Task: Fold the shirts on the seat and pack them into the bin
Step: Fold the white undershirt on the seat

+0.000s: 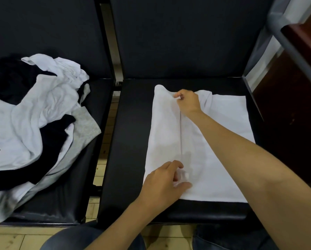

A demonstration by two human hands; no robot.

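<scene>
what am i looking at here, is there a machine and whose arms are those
No machine here: a person wears one camera on the head, looking down at their own bare hands. A white shirt lies flat on a black seat, one side already folded inward. The right hand pinches that fold at the far end; the left hand seems to pinch it at the near end. On the neighbouring seat, to the left, lies a pile of unfolded shirts, white, black and grey.
</scene>
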